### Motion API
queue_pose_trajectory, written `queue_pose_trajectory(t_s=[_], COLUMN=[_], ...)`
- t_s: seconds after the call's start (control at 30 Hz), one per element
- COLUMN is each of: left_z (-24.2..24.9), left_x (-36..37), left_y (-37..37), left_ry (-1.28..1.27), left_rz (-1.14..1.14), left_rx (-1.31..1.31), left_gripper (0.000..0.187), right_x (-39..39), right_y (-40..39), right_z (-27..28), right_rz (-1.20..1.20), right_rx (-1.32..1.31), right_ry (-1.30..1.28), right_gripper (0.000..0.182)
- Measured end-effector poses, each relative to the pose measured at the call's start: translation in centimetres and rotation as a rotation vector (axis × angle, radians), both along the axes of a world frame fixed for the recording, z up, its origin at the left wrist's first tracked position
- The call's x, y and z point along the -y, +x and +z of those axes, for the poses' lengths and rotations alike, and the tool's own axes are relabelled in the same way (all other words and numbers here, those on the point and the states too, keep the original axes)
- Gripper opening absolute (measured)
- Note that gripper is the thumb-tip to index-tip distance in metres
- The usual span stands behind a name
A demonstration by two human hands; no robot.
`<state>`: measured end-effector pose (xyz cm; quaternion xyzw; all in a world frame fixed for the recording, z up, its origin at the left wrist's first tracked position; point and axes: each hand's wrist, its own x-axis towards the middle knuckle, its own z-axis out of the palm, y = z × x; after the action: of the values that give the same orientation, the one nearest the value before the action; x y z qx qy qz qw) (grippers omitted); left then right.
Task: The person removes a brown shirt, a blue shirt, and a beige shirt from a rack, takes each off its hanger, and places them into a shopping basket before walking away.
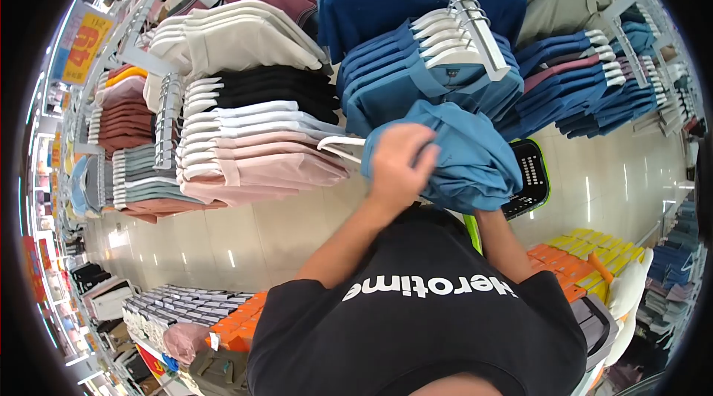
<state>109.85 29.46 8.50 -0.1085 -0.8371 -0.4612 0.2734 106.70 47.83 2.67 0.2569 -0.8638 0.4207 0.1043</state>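
Note:
A bunched teal-blue shirt (475,155) is held up in front of my chest. My left hand (397,169) presses on its left side, fingers curled against the cloth and slightly blurred. From beneath that side a white hanger (340,144) sticks out to the left. My right forearm (503,236) goes up under the shirt's lower right part, so the fabric hides my right hand. Just beyond the shirt, similar teal shirts (382,73) hang in a row on a metal display arm (475,28).
A black basket (531,173) with a green rim stands on the tiled floor (290,236), right of the shirt. Pink shirts (252,166) and black shirts (275,92) hang at left, navy shirts (557,88) at right. Orange boxes (553,266) and yellow boxes (590,247) lie behind me.

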Motion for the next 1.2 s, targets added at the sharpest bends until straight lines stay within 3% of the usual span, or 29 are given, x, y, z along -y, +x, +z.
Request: queue_pose_trajectory(t_s=[0.1,0.13,0.17,0.2,0.23,0.27,0.33,0.37,0.4,0.47,0.5,0.53,0.6,0.63,0.73,0.77,0.8,0.83,0.87,0.9,0.93,1.0,1.03,1.07,1.13,1.2], left_z=[-1.7,-2.7,-3.5,-4.1,-4.3,-4.0,-3.2,-3.3,-3.3,-2.1,-2.0,-1.2,-1.9,-0.8,1.7,1.6,1.5,1.2,0.9,0.4,-0.2,-2.6,-4.4,-4.8,-5.3,-4.5], left_x=[2.6,2.9,3.2,3.4,2.5,2.5,2.5,2.0,1.3,-0.5,-1.4,-2.1,-4.0,-4.7,-5.1,-4.7,-4.2,-3.6,-2.9,-2.1,-1.2,0.4,1.2,1.5,1.6,1.5], left_y=[-1.2,-1.4,-1.6,-1.7,-1.5,-1.6,-2.0,-2.3,-2.4,-2.5,-2.5,-2.1,-1.7,-1.1,-0.2,-0.5,-0.9,-1.3,-1.6,-2.0,-2.2,-2.6,-2.6,-2.8,-3.2,-3.6], left_ry=[-0.286,-0.287,-0.260,-0.230,-0.049,-0.049,0.015,0.196,0.195,0.452,0.446,0.408,-0.101,-0.244,-0.382,-0.383,-0.222,-0.059,-0.061,-0.045,-0.031,-0.434,-0.506,-0.583,-0.499,-0.507], left_rz=[0.226,0.224,0.005,-0.215,-0.157,-0.159,-0.092,-0.095,-0.097,-0.034,-0.055,-0.106,-0.090,-0.181,-0.317,-0.319,-0.427,-0.535,-0.543,-0.428,-0.311,-0.192,-0.222,-0.251,-0.281,-0.270], left_rx=[0.020,0.021,0.188,0.352,0.350,0.347,0.444,0.348,0.349,0.272,0.253,0.296,0.060,0.127,0.053,0.052,0.072,0.093,0.093,0.175,0.256,0.207,0.247,0.294,0.376,0.346], left_gripper=[0.029,0.029,0.028,0.027,0.024,0.024,0.022,0.021,0.021,0.020,0.020,0.020,0.030,0.029,0.029,0.029,0.030,0.031,0.031,0.033,0.036,0.043,0.043,0.031,0.027,0.024], right_x=[-0.8,-1.0,-1.0,-1.2,-1.4,-2.4,-4.8,-4.5,-4.9,-4.3,-3.7,-3.0,-2.2,-1.9,-2.6,-2.2,-2.4,-2.9,-3.4,-3.2,-3.3,-3.5,-5.0,-5.1,-5.2,-6.1], right_y=[0.0,0.1,0.3,0.6,0.9,0.8,0.5,0.7,0.8,0.5,0.1,0.1,0.2,0.1,-0.8,-0.3,-1.0,-2.1,-2.8,-2.8,-2.9,-3.3,-3.2,-3.3,-3.4,-3.4], right_z=[1.9,2.1,1.6,0.3,-1.2,-3.5,-8.8,-9.7,-10.5,-8.7,-7.2,-6.3,-5.3,-6.2,-2.8,-2.8,-2.3,-1.0,0.5,2.1,2.7,3.4,3.4,3.5,3.8,4.3], right_rz=[-0.032,-0.038,-0.037,0.007,0.051,0.050,0.261,0.087,0.084,0.131,-0.025,-0.028,-0.109,-0.161,-0.012,-0.002,-0.006,-0.028,-0.048,-0.077,-0.086,-0.182,-0.101,-0.103,-0.254,-0.289], right_rx=[-0.093,-0.113,-0.114,0.057,0.229,0.226,0.865,0.542,0.542,0.464,0.266,0.266,0.297,0.386,0.366,0.398,0.396,0.194,-0.005,-0.177,-0.176,-0.008,0.045,0.044,-0.234,-0.269], right_ry=[0.179,0.226,0.224,-0.092,-0.407,-0.407,-1.352,-0.864,-0.866,-0.756,-0.439,-0.440,-0.312,-0.669,-0.669,-0.888,-0.889,-0.562,-0.232,-0.014,-0.017,-0.204,-0.146,-0.147,-0.025,0.041], right_gripper=[0.071,0.071,0.071,0.069,0.067,0.067,0.061,0.053,0.053,0.055,0.053,0.053,0.049,0.049,0.048,0.044,0.044,0.039,0.035,0.028,0.028,0.022,0.030,0.030,0.020,0.026])
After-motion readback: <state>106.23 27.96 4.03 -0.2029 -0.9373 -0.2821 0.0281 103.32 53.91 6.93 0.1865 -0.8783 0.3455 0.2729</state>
